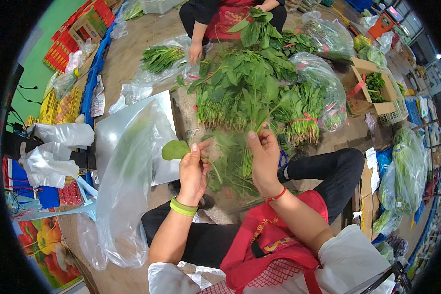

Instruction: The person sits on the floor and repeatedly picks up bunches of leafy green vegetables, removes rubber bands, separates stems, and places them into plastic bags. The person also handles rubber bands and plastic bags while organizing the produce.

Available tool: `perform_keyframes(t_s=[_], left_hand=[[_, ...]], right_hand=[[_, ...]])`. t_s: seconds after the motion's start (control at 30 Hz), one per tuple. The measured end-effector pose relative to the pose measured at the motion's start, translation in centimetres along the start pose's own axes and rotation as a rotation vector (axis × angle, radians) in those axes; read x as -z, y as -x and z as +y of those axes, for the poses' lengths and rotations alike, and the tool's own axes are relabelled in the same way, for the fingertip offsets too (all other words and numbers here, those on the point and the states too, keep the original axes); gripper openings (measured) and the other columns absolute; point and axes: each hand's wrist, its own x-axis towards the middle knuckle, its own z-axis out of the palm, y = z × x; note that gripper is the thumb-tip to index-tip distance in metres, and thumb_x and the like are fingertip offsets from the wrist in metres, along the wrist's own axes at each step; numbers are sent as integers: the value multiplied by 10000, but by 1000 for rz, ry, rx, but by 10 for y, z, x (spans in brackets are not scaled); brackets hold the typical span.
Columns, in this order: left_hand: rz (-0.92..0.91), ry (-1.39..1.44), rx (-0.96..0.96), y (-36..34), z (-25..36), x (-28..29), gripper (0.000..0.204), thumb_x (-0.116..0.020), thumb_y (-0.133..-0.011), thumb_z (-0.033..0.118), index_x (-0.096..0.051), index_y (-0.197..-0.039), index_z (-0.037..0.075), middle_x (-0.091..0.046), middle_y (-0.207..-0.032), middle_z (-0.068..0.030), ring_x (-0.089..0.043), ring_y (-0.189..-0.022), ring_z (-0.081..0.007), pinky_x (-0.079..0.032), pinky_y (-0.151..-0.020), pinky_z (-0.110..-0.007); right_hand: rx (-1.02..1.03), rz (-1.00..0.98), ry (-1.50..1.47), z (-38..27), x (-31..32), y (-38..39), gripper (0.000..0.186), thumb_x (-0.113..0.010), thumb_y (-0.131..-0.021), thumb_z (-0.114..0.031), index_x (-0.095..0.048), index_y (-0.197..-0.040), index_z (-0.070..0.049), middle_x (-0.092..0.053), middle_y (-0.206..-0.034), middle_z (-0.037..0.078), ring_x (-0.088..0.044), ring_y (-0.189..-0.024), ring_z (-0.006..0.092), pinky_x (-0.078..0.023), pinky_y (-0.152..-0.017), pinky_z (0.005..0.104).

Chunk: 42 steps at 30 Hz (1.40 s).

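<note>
My left hand, with a yellow-green band at its wrist, pinches a single rounded green leaf by its stalk. To its right, my right hand has its fingers closed around the stem of a leafy green plant that looks like spinach and points away from me. Beyond both hands lies a big pile of the same greens, roots toward me. Beside it rests a bundle tied with a red band. Loose leaves and stems litter the floor between my legs, partly blurred.
A large clear plastic bag drapes over a silvery board at my left. Across the pile crouches another person, one hand near greens on plastic. Bagged greens and a cardboard box stand at the right.
</note>
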Motion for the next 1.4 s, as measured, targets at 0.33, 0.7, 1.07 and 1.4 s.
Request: perform_keyframes(t_s=[0.33,0.7,1.07,1.4], left_hand=[[-326,-62,262,5,-9,-11,576,-659,-994,175,-427,-1496,12,-571,-1341,-82,-535,-1232,-177,-438,-1041,-351],[-318,172,36,6,9,-18,231,-678,-980,166,-650,-1177,49,-668,-1095,-37,-598,-985,-131,-480,-889,-309],[-272,140,-257,0,8,1,126,-590,-1018,84,-646,-1124,45,-684,-1073,-70,-595,-938,-128,-472,-835,-276],[-176,-127,-203,8,8,6,156,-673,-969,64,-671,-1120,26,-719,-1004,-42,-644,-925,-102,-507,-815,-264]], right_hand=[[64,-173,289,-38,-4,15,241,-800,-853,-122,-643,-1002,-16,-627,-858,2,-554,-774,85,-470,-700,255],[6,-339,61,-26,-21,44,166,-718,-952,-79,-598,-1060,-38,-609,-958,-15,-535,-843,45,-433,-718,217],[-148,-179,43,-2,-30,17,189,-647,-1017,-200,-576,-1102,-46,-579,-968,10,-529,-877,88,-444,-774,251],[-4,-680,237,-51,-67,-17,341,-691,-965,-246,-632,-1193,1,-669,-1040,48,-614,-923,113,-500,-800,278]])
